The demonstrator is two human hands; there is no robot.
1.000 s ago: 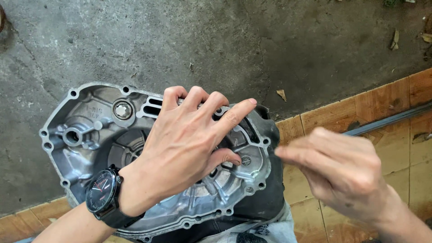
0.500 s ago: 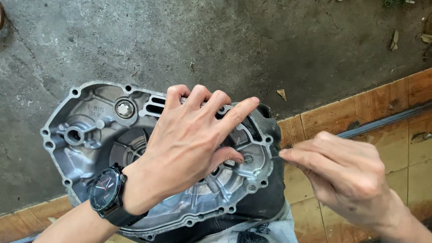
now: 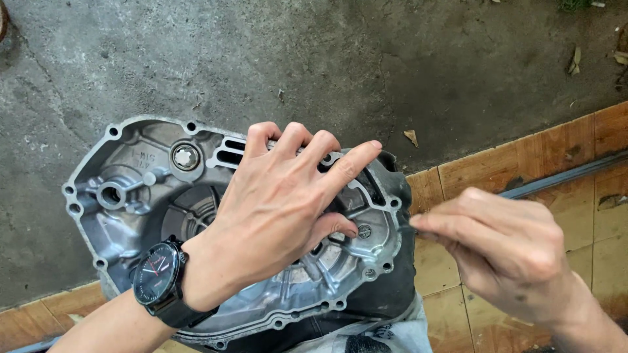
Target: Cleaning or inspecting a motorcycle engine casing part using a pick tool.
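Note:
A grey cast-metal engine cover [image 3: 140,189] lies inner side up, with ribs, bolt holes along its rim and a round bearing seat. My left hand [image 3: 281,202], with a black wristwatch [image 3: 157,274] on the wrist, rests flat on the cover's right half, fingers spread toward its upper right edge. My right hand [image 3: 504,252] hovers just right of the cover's rim, thumb and fingers pinched together on something small and thin at the fingertips; I cannot make out what it is.
The cover sits on a dark cloth [image 3: 392,287] over my lap. Beyond it is rough grey concrete floor [image 3: 327,59] with a few dry leaves [image 3: 411,137]. Brown floor tiles [image 3: 543,160] and a grey metal strip [image 3: 562,176] run to the right.
My right hand has shifted slightly right and down, away from the cover's rim. My left hand stays flat on the cover.

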